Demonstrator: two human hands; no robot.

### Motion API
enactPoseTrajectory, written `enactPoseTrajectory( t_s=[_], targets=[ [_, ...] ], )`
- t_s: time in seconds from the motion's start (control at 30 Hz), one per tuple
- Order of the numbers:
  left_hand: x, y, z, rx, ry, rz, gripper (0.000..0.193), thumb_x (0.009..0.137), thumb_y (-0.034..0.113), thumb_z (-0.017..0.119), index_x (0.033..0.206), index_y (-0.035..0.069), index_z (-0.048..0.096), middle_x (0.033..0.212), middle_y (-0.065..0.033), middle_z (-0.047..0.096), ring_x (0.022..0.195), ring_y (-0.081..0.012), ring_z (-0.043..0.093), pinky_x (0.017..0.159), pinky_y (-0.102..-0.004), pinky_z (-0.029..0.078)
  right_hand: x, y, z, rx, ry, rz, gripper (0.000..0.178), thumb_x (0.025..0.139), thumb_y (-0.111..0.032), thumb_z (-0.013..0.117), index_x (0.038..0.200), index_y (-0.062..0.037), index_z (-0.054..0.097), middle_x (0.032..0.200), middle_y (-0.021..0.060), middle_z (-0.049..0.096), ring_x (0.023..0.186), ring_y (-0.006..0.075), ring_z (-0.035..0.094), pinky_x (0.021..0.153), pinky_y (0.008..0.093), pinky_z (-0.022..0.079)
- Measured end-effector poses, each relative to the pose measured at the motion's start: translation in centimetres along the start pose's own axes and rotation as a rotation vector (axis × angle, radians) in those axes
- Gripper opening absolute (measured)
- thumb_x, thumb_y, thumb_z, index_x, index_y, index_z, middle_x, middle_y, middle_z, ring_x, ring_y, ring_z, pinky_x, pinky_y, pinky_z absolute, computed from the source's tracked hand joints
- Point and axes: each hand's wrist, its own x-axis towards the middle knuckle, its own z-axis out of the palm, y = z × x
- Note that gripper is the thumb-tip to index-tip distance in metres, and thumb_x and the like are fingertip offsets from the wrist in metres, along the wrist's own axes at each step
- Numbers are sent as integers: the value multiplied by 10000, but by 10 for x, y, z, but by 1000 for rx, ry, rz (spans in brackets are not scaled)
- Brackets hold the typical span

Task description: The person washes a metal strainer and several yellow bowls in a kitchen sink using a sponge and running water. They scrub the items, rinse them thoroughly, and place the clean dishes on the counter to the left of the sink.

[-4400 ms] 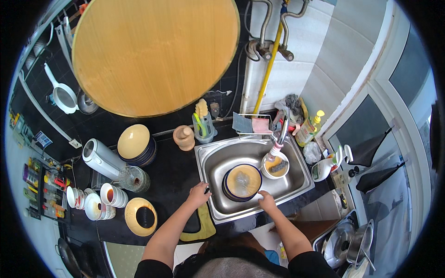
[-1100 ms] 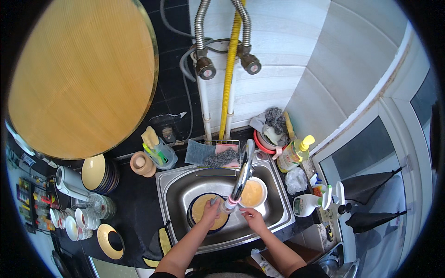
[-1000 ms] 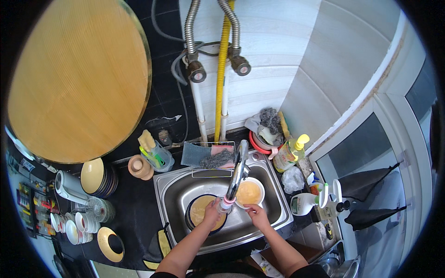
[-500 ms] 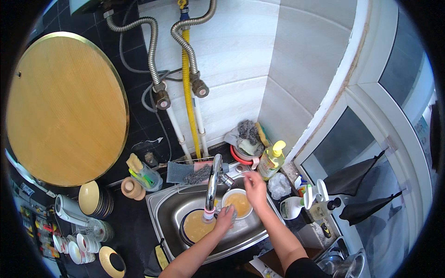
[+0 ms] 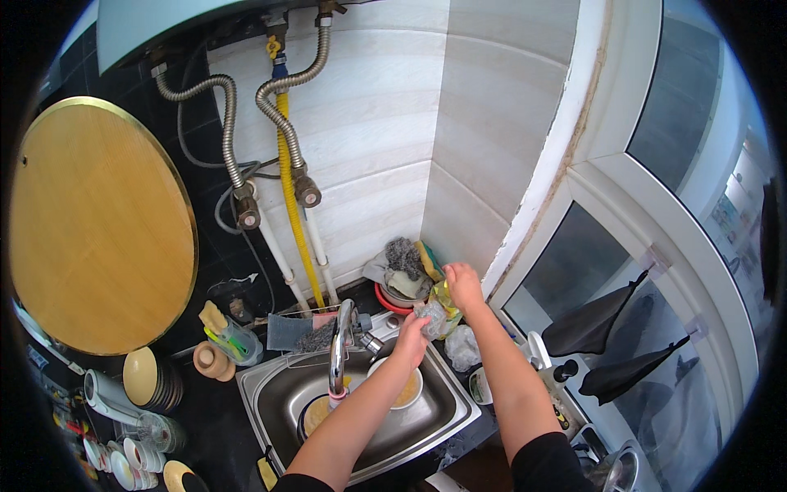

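My left hand (image 5: 411, 338) is closed on a greyish scrubber (image 5: 429, 315), held up beside a clear pump bottle of yellow-green liquid (image 5: 450, 321) at the sink's back right corner. Over the top of that bottle, my right hand (image 5: 464, 289) is closed around the pump head, which it mostly hides. Below my hands, a white bowl (image 5: 410, 392) with yellowish liquid stands in the steel sink (image 5: 443, 410). A dark-rimmed bowl of similar liquid (image 5: 316, 414) sits under the faucet (image 5: 338, 353), partly hidden by my left forearm.
A red basin (image 5: 392, 302) with cloths and steel wool stands behind the sink. A crumpled plastic bag (image 5: 462, 348) lies right of it. Stacked bowls (image 5: 147, 379) and a wooden jar (image 5: 215, 361) stand left. A round wooden board (image 5: 102, 230) leans on the wall.
Both hands have moved up from over the sink to the pump bottle at the back right. The scrubber has come along in my left hand. The view has shifted too.
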Motion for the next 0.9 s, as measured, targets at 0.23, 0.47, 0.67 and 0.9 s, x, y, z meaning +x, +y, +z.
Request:
enactPoseTrajectory(
  t_s=[0.23, 0.47, 0.67, 0.9],
  targets=[
    [41, -13, 6, -134, 63, -129, 235, 783, 59, 457, 1017, 53, 482, 1046, -80, 551, 993, -232, 511, 862, -392, 389, -6, -8, -2, 4, 6, 19, 251, 872, -209, 421, 876, -25, 591, 944, 176, 555, 855, 363, 518, 773, 421, 411],
    [50, -16, 12, -226, 74, -97, 228, 774, 66, 453, 1002, 65, 468, 1049, -84, 537, 936, -227, 514, 821, -368, 406, -9, -12, -5, 28, -17, 56, 250, 882, -203, 401, 907, -44, 592, 966, 152, 552, 883, 334, 523, 781, 393, 414],
    [40, -4, 20, -180, 121, -116, 378, 788, 60, 451, 1158, 71, 374, 1073, -78, 507, 956, -237, 505, 843, -378, 396, -10, -16, -5, -2, -9, 62, 253, 882, -207, 398, 918, -48, 591, 975, 145, 552, 887, 333, 526, 790, 392, 414],
    [-9, -5, 5, -179, 3, -53, 387, 804, 52, 458, 1178, 42, 361, 1083, -90, 511, 972, -214, 519, 836, -379, 417, -13, -40, -23, -234, 307, -277, 226, 793, -133, 538, 1001, -52, 576, 1012, 161, 549, 1018, 321, 475, 880, 407, 370]
  ],
)
